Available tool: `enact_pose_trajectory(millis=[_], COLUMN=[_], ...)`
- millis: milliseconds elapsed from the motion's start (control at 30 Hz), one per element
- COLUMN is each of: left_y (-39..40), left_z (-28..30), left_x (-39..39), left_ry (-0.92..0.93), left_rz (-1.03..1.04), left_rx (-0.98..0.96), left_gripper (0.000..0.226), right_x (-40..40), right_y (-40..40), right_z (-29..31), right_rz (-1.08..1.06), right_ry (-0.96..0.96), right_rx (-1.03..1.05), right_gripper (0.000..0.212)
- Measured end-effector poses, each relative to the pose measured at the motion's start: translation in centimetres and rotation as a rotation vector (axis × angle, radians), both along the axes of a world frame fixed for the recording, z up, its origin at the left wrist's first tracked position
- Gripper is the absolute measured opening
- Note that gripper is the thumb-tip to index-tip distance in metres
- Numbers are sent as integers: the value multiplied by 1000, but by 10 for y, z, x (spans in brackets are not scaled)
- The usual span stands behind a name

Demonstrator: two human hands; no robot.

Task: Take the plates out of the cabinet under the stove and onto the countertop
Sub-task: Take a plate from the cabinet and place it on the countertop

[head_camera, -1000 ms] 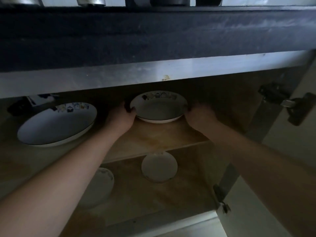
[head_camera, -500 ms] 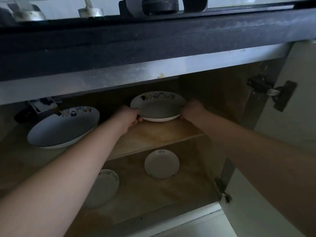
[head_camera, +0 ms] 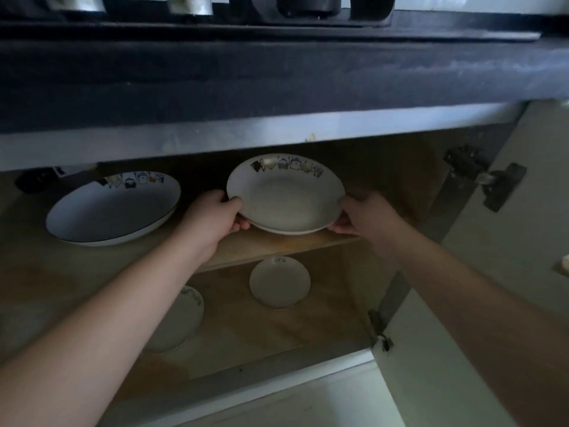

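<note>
A white deep plate (head_camera: pixel 284 195) with small pictures along its far rim is held just above the upper shelf (head_camera: pixel 277 245) of the open cabinet. My left hand (head_camera: pixel 215 215) grips its left rim and my right hand (head_camera: pixel 363 215) grips its right rim. A larger oval plate (head_camera: pixel 112 208) lies on the same shelf to the left. On the cabinet floor sit a small round plate (head_camera: pixel 279 282) and another plate (head_camera: pixel 181 315), half hidden by my left forearm. The dark countertop edge (head_camera: pixel 277 72) runs overhead.
The stove (head_camera: pixel 308 7) stands on the countertop above. The cabinet door (head_camera: pixel 508 272) hangs open at the right, with hinges (head_camera: pixel 483 177) on its inner side. A dark object (head_camera: pixel 37 180) sits at the shelf's far left.
Both hands have closed on the deep plate and drawn it up and toward me, off the shelf's back. The view has tilted up, showing more of the stove.
</note>
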State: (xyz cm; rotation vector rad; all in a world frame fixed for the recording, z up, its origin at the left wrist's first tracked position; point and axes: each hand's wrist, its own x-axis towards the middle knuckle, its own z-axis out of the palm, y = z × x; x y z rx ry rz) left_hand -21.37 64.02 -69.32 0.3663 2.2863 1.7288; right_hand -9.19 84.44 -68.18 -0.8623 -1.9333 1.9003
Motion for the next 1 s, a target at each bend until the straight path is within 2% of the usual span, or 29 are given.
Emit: enact_pose_trajectory(millis=[200,333,433,533,633,800,1000], left_y=[-11,-18,-24,-35,-49,-88,-141], left_z=[-1,7,9,11,18,48,118], left_x=[38,77,102,127,155,209,270], left_ry=[-142,-227,-247,-303,-353,-376,-446], left_rz=[-24,-49,-69,-72,-98,-122,-61], left_rx=[-52,-80,-109,-93,-135,-306,-368], left_gripper=[20,22,23,34,30,25,28], right_x=[46,79,107,137,165,209,260], right_y=[-1,-7,-15,-26,-36,-55,-111], right_z=[-4,4,5,6,17,50,105], right_rz=[55,111,132,154,181,293,319], right_ry=[-120,-240,-284,-325,-394,-528,-589], right_rx=[136,129,224,320,316,292,272], right_gripper=[18,25,37,36,38,39,41])
